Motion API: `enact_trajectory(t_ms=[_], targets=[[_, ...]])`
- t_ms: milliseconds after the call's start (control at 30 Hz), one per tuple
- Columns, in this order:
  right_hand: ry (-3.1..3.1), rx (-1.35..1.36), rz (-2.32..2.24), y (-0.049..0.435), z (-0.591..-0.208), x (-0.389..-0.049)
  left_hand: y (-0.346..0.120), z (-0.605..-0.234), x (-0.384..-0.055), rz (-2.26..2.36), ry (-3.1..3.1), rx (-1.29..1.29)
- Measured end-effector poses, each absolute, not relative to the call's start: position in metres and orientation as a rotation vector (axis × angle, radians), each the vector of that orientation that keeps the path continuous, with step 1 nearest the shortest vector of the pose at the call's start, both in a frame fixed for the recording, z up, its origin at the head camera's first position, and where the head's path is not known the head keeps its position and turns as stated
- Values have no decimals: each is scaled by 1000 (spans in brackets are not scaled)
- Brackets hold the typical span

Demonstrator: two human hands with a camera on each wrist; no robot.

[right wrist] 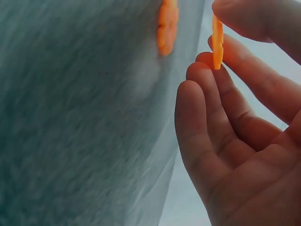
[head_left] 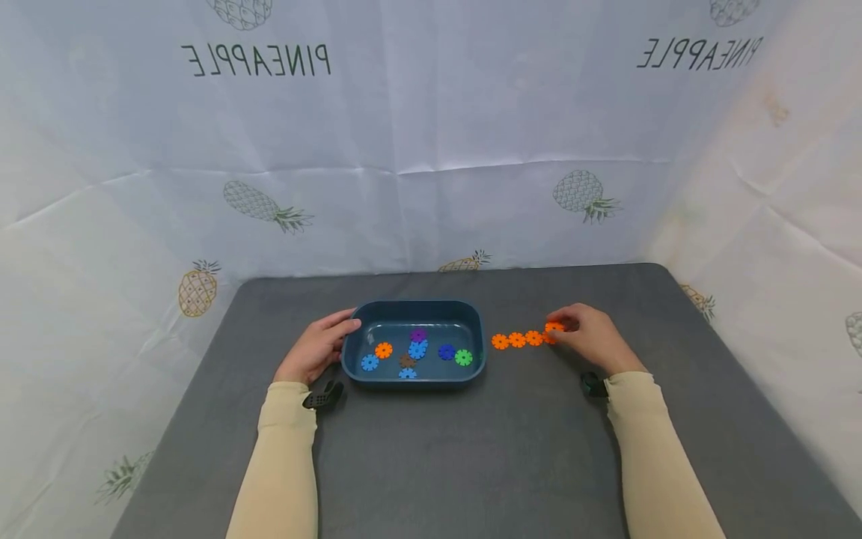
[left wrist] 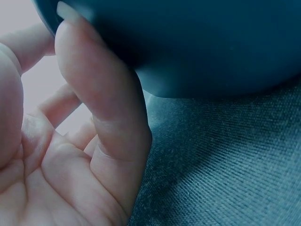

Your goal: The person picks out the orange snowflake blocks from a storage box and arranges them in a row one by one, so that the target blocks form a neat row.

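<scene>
My left hand grips the left end of a dark blue plastic tray, its thumb over the rim. In the left wrist view the thumb presses the wall of the tray. To the right of the tray, my right hand pinches an orange notched disc between thumb and fingers. The right wrist view shows this disc edge-on, apart from another orange disc on the table. Several orange discs lie in a row beneath and left of the right hand.
Inside the tray lie loose notched discs: an orange one, a purple one, a brown one, a dark blue one, a green one and several light blue ones. A grey cloth covers the table. Pineapple-print curtains hang behind.
</scene>
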State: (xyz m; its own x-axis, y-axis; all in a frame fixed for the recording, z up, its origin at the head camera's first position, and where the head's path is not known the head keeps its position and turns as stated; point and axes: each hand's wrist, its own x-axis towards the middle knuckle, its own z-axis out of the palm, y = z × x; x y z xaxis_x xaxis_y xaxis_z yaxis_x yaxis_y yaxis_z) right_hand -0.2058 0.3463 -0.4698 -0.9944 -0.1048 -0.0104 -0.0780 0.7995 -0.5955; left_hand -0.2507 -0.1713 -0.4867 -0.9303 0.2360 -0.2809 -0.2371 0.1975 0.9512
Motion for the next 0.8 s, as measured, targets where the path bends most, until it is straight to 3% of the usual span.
enact_trajectory(t_ms=[800], targets=[[2939, -78, -875, 370, -480, -205, -170, -487, -250, 1774, 2122, 8]])
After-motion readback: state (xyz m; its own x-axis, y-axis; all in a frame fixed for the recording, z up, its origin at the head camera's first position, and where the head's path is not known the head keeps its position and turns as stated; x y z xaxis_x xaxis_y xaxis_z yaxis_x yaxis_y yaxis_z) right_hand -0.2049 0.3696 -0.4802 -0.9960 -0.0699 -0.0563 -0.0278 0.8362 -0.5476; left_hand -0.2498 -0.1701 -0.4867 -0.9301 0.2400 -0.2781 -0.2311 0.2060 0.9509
